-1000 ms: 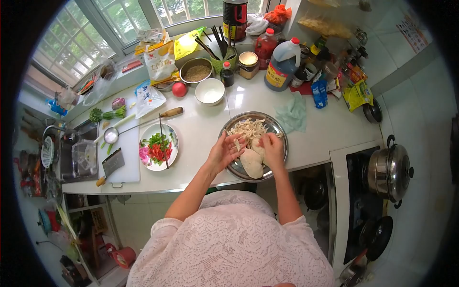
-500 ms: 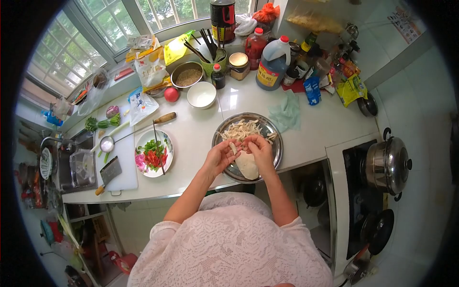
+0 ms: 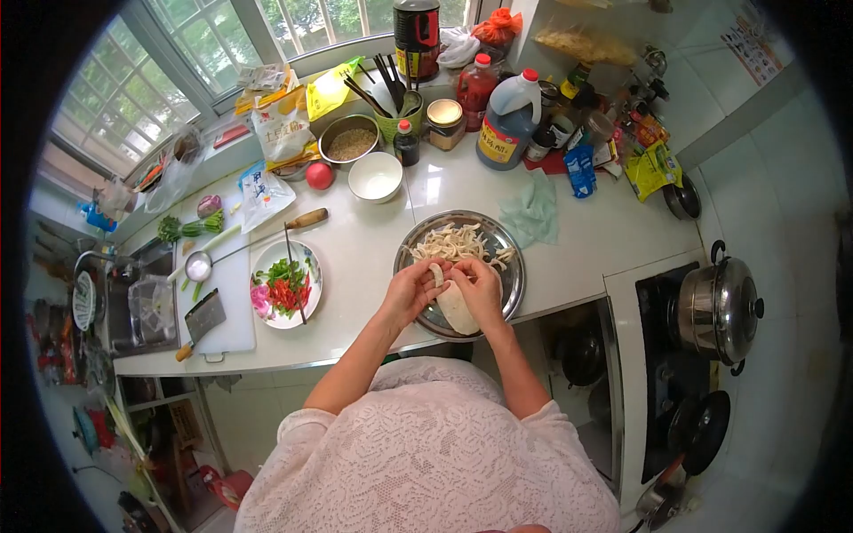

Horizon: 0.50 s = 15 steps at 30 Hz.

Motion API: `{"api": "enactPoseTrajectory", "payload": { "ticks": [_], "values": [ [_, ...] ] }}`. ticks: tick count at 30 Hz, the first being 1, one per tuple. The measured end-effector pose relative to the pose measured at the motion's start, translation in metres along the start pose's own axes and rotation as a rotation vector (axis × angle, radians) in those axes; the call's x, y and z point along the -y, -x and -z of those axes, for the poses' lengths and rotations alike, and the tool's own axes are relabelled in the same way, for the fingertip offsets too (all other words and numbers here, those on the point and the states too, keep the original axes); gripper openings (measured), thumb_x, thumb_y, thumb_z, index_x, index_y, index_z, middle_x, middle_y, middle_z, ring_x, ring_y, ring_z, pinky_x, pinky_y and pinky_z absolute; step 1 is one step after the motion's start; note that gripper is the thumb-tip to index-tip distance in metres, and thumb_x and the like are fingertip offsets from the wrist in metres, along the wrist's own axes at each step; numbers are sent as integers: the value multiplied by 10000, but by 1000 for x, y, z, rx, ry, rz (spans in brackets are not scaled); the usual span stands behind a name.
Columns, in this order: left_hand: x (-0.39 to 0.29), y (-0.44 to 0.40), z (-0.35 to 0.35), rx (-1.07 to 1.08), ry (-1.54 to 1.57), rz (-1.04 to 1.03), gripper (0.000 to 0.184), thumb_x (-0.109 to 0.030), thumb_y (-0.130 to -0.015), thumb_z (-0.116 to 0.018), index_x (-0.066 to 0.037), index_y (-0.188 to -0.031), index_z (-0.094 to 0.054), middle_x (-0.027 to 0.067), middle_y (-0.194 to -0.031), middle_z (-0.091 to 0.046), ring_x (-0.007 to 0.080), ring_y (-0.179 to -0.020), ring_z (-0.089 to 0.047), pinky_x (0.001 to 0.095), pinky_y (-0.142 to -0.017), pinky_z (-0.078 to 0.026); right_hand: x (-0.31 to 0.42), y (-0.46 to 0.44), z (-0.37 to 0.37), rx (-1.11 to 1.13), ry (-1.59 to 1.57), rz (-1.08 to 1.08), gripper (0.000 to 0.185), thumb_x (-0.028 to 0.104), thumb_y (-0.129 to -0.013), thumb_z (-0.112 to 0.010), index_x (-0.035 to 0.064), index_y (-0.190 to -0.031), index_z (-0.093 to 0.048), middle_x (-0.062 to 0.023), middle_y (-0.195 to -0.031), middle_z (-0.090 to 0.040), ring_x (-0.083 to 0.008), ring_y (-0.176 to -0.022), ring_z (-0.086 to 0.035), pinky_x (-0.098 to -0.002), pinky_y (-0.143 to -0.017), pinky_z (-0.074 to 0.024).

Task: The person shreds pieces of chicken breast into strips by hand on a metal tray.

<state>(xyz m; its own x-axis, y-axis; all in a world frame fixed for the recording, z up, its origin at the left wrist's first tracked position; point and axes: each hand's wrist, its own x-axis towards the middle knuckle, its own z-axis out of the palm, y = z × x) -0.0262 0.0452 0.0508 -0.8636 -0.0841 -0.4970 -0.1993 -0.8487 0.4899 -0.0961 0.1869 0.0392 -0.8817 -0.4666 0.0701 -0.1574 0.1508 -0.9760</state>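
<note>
Both my hands are over a round metal tray (image 3: 517, 266) on the counter. My left hand (image 3: 410, 295) is closed on a pale, curled strip (image 3: 436, 273), which looks like torn meat or mushroom. Beside it, my right hand (image 3: 478, 291) pinches with thumb and fingers; what lies between its fingertips is hidden. The two hands' fingertips nearly meet. Below them a larger smooth pale piece (image 3: 457, 311) rests at the tray's near side. A heap of similar pale strips (image 3: 453, 242) lies in the far half.
Left of the tray stands a plate (image 3: 258, 313) of chopped red and green vegetables, chopsticks across it. Farther left are a ladle (image 3: 258, 242), a cleaver (image 3: 205, 315) and the sink (image 3: 114, 320). A white bowl (image 3: 375, 178) and bottles stand behind; a pot (image 3: 711, 306) sits right.
My right hand has turned slightly inward, its fingers closer to the left hand's. The strip at my left fingers now stands more upright and curled.
</note>
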Motion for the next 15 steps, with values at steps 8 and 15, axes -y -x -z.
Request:
{"api": "enactPoseTrajectory", "payload": {
  "ticks": [8,15],
  "values": [
    [7,4,-7,30,-345,-63,269,-111,-918,-486,24,-1148,-526,80,-1076,-585,146,-981,-574,316,-904,-481,10,-2,-7,20,-27,7,89,33,-784,-629,-4,-829,-561,-74,-766,-575,-147,-688,-561,-267,-610,-456],
    [13,2,1,-16,-574,-247,186,-151,-891,-563,0,-1000,-575,11,-877,-588,64,-772,-539,212,-687,-459,-4,-2,-5,105,-100,-35,75,19,-826,-603,17,-846,-531,4,-761,-537,-48,-679,-512,-192,-602,-427]
  ]
}}
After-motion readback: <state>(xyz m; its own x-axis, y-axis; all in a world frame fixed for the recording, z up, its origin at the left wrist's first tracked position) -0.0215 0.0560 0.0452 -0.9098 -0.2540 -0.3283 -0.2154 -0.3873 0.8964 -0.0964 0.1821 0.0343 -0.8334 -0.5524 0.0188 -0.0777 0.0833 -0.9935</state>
